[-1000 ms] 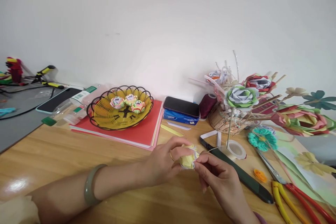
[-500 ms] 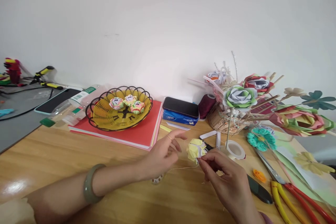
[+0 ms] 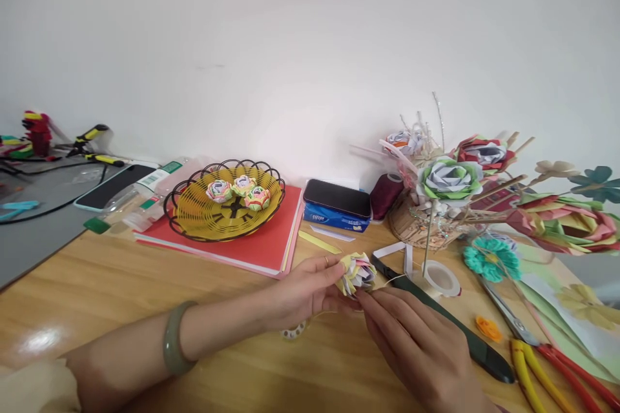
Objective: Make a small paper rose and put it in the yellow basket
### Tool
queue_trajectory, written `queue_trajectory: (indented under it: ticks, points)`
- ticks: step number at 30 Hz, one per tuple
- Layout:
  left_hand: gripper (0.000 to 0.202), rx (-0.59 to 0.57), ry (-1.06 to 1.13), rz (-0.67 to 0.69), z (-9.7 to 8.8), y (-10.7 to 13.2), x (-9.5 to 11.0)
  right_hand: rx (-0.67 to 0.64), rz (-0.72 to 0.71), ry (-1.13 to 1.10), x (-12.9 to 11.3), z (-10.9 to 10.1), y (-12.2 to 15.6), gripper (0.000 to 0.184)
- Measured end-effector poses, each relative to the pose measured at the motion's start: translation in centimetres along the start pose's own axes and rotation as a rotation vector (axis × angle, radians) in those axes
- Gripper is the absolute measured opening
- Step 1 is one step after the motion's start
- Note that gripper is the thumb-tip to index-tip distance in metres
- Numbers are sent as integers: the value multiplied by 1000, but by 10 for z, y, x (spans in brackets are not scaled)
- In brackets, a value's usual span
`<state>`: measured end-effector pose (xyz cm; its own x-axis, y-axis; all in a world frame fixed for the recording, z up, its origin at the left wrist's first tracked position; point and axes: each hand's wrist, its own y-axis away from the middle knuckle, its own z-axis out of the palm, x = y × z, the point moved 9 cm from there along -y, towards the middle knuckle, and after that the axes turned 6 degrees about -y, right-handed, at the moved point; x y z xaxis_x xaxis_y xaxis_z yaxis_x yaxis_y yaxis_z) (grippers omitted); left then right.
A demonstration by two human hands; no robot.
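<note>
A small paper flower (image 3: 357, 276), pale yellow outside with white and pinkish petals, is pinched between the thumb and fingers of my left hand (image 3: 307, 290). Its petalled face now points up and to the right. My right hand (image 3: 416, 339) has its fingertips closed at the flower's lower right edge; whether they also pinch thread is hidden. A fine pale thread (image 3: 390, 282) curves just above the right fingers. Behind that hand lies a long dark green-handled tool (image 3: 465, 329), partly covered.
A yellow basket (image 3: 194, 219) with paper flowers rests on red paper (image 3: 261, 251). Behind my hands is a blue tissue pack (image 3: 334, 216) with a phone on top. To the right are a tape roll (image 3: 442, 279), scissors (image 3: 513, 316) and a log-like pot (image 3: 411, 226) of paper flowers.
My left hand has moved right and taken hold of the flower, which has turned to show its petals. My right hand has shifted to its lower edge. The view has shifted slightly.
</note>
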<state>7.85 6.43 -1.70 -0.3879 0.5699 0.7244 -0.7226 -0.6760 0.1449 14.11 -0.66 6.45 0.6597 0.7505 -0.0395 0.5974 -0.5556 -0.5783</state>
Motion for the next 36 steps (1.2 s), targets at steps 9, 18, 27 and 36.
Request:
queue_trajectory:
  ticks: [9, 18, 27, 36]
  points:
    - [27, -19, 69, -2, 0, 4, -1, 100, -52, 42, 0, -13, -2, 31]
    - [30, 2, 15, -2, 2, 5, 1, 299, 163, -59, 13, -22, -5, 30]
    - [52, -71, 89, -7, 12, 7, 1, 250, 161, -81, 9, -17, -6, 31]
    - [65, 79, -152, -44, -5, 4, -5, 293, 231, -161, 16, -20, -8, 18]
